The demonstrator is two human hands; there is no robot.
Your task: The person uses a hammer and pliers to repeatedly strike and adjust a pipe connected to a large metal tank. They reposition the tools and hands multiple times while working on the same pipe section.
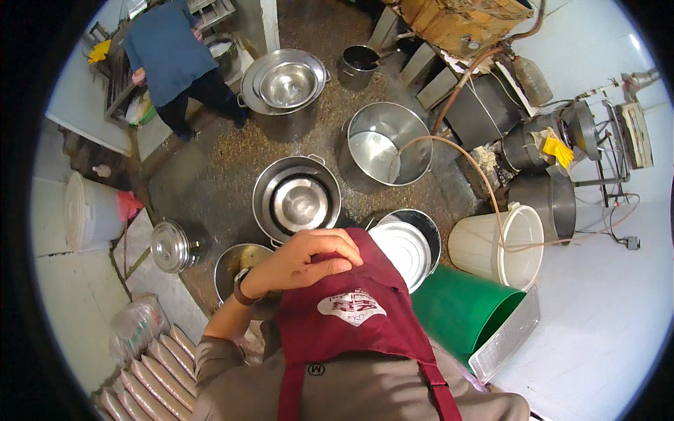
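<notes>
My left hand (312, 261) rests on the upper front of my maroon apron (337, 302), below my chest. Its fingers lie loosely bent over the cloth, thumb apart from them, holding nothing that I can see. A dark-strapped watch (242, 288) is on that wrist. My right hand does not show. Just beyond the left hand stands a wide steel pot (261, 203) with a shiny metal bowl (300, 202) inside it. Under the left forearm a steel pot (226, 270) is partly hidden. Right of the apron, a white round lid or basin (404, 256) leans in a dark pot.
A tall steel pot (388, 144) has a hose (484, 179) running into it. To the right are a cream bucket (484, 245) and a green bin (463, 309). A lidded pot (170, 247) stands left. A person (168, 52) bends at the far left.
</notes>
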